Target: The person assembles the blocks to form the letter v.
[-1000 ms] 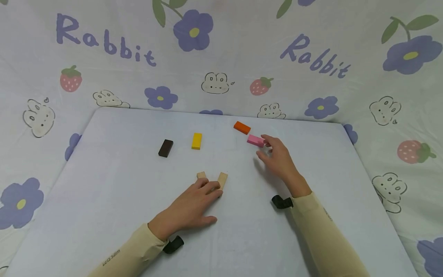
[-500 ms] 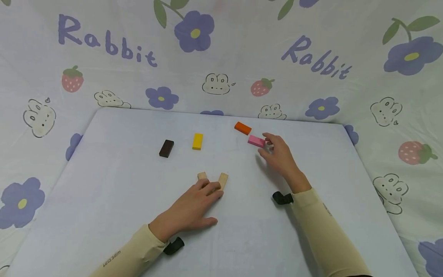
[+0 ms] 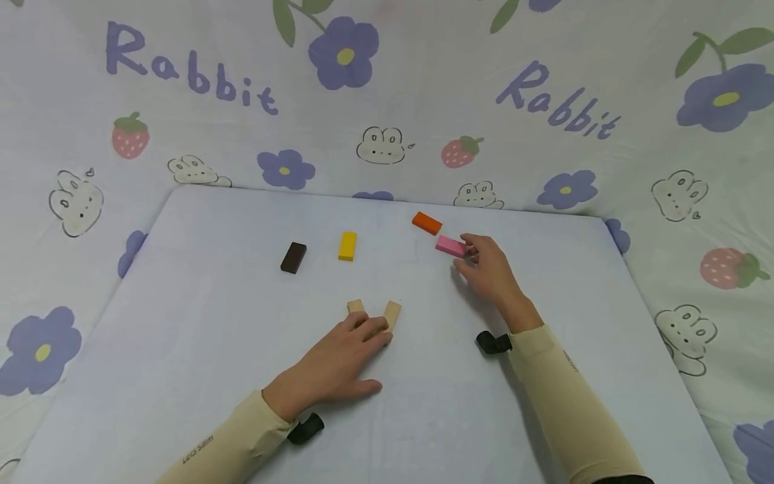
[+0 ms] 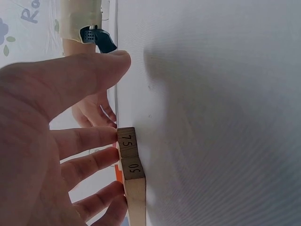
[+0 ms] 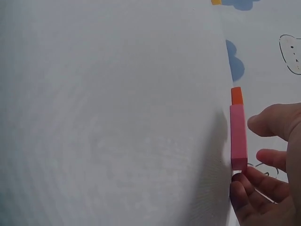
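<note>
Two plain wooden blocks lie partly under my left hand [image 3: 335, 363], a left one [image 3: 355, 306] and a right one [image 3: 393, 312], set at an angle to each other. Its fingertips rest on them, fairly straight, and the thumb sticks out to the side. The left wrist view shows their ends, marked 50 [image 4: 134, 168] and 75 [image 4: 127, 142]. Further back, my right hand [image 3: 492, 272] is at the right end of a pink block [image 3: 450, 246]. Its fingers are at that end, loosely bent, with the thumb apart from the block.
An orange block [image 3: 426, 223] lies just behind the pink one, near the table's back edge. To the left lie a yellow block [image 3: 347, 246] and a dark brown block [image 3: 293, 257]. A printed cloth [image 3: 411, 87] hangs behind the white table [image 3: 181, 302].
My right hand and forearm have shifted slightly toward the back of the table. The left hand and the blocks stay where they were; the head view has moved a little.
</note>
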A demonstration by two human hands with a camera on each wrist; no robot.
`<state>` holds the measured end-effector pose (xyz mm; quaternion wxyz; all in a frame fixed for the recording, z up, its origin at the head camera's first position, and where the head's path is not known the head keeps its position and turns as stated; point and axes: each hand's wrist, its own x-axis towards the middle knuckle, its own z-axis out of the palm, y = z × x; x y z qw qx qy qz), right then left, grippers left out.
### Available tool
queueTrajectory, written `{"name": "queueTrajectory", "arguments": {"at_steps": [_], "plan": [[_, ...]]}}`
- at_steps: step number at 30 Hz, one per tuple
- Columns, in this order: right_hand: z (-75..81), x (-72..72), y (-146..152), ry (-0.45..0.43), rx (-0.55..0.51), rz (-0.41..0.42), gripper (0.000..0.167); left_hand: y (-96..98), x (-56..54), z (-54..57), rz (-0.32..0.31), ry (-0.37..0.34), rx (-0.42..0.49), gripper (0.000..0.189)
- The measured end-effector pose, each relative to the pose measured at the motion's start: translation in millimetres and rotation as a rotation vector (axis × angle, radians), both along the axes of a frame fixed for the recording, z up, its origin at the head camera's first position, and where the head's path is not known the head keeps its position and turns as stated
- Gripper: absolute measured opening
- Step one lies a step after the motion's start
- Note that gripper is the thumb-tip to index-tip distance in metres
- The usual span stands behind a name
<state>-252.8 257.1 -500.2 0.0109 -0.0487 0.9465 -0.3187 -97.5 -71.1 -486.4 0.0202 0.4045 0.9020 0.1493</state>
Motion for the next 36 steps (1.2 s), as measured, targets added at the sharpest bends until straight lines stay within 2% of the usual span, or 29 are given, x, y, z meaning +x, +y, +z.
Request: {"name": "queueTrajectory", "arguments": {"at_steps": [16, 25, 36], "plan": [[-0.7, 1.6, 0, 0.009, 0.01, -0.001, 0.058, 1.0, -2.0, 5.1, -0.006, -0.021, -0.006, 0.072], [2.8, 6.5, 2, -0.038, -0.056, 0.017, 0.048, 0.0, -2.0, 8.2, -0.006, -0.026, -0.009, 0.072], [3.8, 4.6, -1, -0.004, -0.028, 0.079, 0.061, -0.9, -2.2, 10.7, -0.005, -0.034, -0.007, 0.071]]}}
